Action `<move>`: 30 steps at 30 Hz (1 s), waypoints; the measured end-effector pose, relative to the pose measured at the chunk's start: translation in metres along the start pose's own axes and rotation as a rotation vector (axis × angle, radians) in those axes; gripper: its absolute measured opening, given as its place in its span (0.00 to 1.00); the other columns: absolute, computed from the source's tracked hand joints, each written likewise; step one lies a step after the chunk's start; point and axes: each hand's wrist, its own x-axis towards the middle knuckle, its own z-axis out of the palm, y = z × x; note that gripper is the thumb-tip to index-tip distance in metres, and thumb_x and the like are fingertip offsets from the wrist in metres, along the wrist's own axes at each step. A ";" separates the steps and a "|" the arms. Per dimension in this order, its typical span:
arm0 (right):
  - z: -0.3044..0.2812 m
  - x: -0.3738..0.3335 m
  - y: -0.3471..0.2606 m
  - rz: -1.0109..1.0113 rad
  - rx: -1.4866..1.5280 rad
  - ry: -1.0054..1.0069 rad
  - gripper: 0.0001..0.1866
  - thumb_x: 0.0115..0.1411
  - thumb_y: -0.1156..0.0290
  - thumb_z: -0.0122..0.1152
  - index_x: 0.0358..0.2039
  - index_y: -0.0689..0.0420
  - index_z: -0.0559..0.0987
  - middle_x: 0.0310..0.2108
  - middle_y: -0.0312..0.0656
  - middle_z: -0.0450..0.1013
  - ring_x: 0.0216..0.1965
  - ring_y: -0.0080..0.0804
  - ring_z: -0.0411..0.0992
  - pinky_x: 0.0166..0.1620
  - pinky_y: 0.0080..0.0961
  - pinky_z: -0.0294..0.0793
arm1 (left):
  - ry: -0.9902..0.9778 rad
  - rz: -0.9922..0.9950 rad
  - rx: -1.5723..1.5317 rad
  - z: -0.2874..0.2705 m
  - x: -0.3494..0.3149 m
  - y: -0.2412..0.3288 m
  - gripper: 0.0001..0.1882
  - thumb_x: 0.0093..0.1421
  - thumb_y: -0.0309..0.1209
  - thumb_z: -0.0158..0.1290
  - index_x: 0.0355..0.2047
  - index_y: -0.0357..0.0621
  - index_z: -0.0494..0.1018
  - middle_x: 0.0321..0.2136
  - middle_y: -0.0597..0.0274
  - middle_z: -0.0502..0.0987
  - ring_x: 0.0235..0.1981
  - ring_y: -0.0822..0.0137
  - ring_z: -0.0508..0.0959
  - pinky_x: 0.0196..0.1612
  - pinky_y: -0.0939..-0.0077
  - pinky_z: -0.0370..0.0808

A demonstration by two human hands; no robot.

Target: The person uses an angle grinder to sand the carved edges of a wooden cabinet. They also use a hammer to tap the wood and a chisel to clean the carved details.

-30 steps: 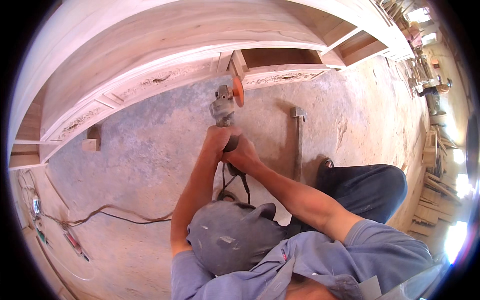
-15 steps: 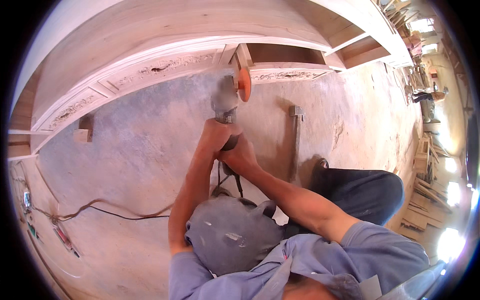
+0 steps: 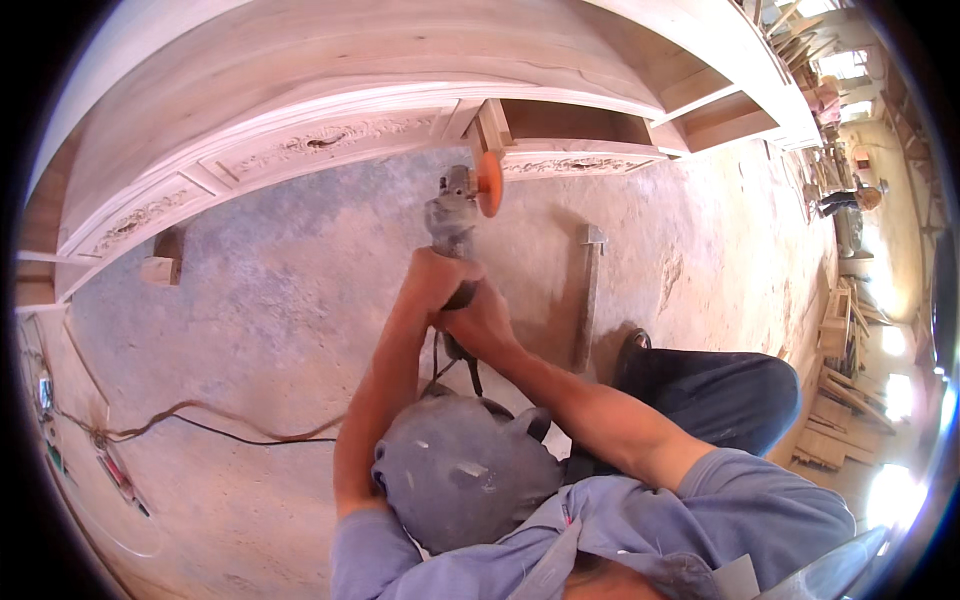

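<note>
Both hands hold an angle grinder fitted with an orange round disc. My left hand wraps its body from the left, behind the grey metal head. My right hand grips the dark rear part, just nearer to me and to the right. The disc stands upright beside the end of a carved drawer front on a long pale wooden cabinet. Whether disc and wood touch, I cannot tell. A black cord drops from the grinder's rear end toward my body.
A hammer-like tool with a long handle lies on the concrete floor to the right. At left are a small wood block, cables and a red-handled tool. My bent leg is at right; wood pieces lie beyond.
The whole view has shifted slightly, so the cabinet, hammer-like tool and grinder all appear a little lower. The grinder head looks less smeared. Both hands keep their grip.
</note>
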 end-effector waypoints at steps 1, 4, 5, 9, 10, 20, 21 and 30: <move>0.003 0.012 0.009 0.068 -0.023 -0.043 0.33 0.41 0.62 0.75 0.47 0.59 0.73 0.37 0.51 0.79 0.42 0.48 0.79 0.44 0.41 0.76 | -0.012 -0.077 -0.023 -0.002 0.016 -0.013 0.14 0.48 0.32 0.65 0.26 0.29 0.79 0.24 0.61 0.79 0.26 0.71 0.76 0.30 0.70 0.74; 0.005 0.020 0.007 0.065 -0.046 0.030 0.28 0.40 0.65 0.76 0.42 0.61 0.77 0.35 0.48 0.80 0.39 0.41 0.80 0.42 0.37 0.77 | -0.008 -0.031 0.034 -0.003 0.028 -0.012 0.13 0.47 0.31 0.65 0.25 0.30 0.78 0.24 0.62 0.78 0.26 0.72 0.76 0.29 0.70 0.73; 0.007 0.012 0.008 0.052 -0.050 0.074 0.26 0.40 0.66 0.76 0.39 0.62 0.78 0.33 0.46 0.80 0.38 0.37 0.80 0.41 0.36 0.78 | 0.001 0.004 0.067 -0.002 0.023 -0.017 0.13 0.47 0.31 0.65 0.25 0.30 0.78 0.23 0.62 0.78 0.26 0.72 0.76 0.29 0.70 0.73; 0.003 -0.010 -0.017 -0.133 0.047 0.193 0.24 0.40 0.66 0.76 0.36 0.63 0.79 0.33 0.46 0.80 0.38 0.37 0.80 0.42 0.36 0.77 | -0.011 0.151 0.005 -0.001 0.000 0.007 0.13 0.47 0.31 0.65 0.24 0.30 0.79 0.23 0.62 0.78 0.26 0.73 0.76 0.29 0.71 0.73; 0.002 -0.007 -0.021 -0.125 0.017 0.179 0.24 0.40 0.65 0.76 0.37 0.63 0.78 0.34 0.47 0.80 0.39 0.37 0.80 0.42 0.35 0.77 | -0.007 0.100 0.004 -0.004 0.006 0.006 0.14 0.47 0.31 0.65 0.25 0.29 0.79 0.24 0.60 0.79 0.27 0.72 0.76 0.29 0.70 0.74; 0.008 -0.013 -0.011 -0.213 0.094 0.183 0.18 0.40 0.67 0.74 0.30 0.61 0.80 0.28 0.44 0.80 0.33 0.37 0.81 0.38 0.34 0.77 | -0.005 0.101 0.006 -0.002 0.001 -0.006 0.14 0.48 0.30 0.64 0.26 0.28 0.78 0.24 0.60 0.79 0.26 0.71 0.77 0.29 0.69 0.74; 0.006 -0.010 -0.015 -0.158 0.072 0.117 0.20 0.41 0.65 0.74 0.33 0.61 0.79 0.30 0.46 0.80 0.35 0.40 0.80 0.39 0.36 0.77 | 0.007 0.152 0.032 -0.003 -0.003 -0.002 0.12 0.48 0.30 0.64 0.25 0.29 0.78 0.23 0.62 0.78 0.26 0.72 0.76 0.28 0.70 0.74; 0.019 0.023 0.017 -0.010 -0.032 0.123 0.22 0.40 0.65 0.76 0.35 0.61 0.80 0.32 0.44 0.81 0.36 0.36 0.80 0.40 0.33 0.77 | -0.027 -0.016 -0.017 -0.009 0.021 0.000 0.15 0.47 0.30 0.65 0.27 0.27 0.77 0.25 0.61 0.78 0.25 0.71 0.75 0.28 0.68 0.74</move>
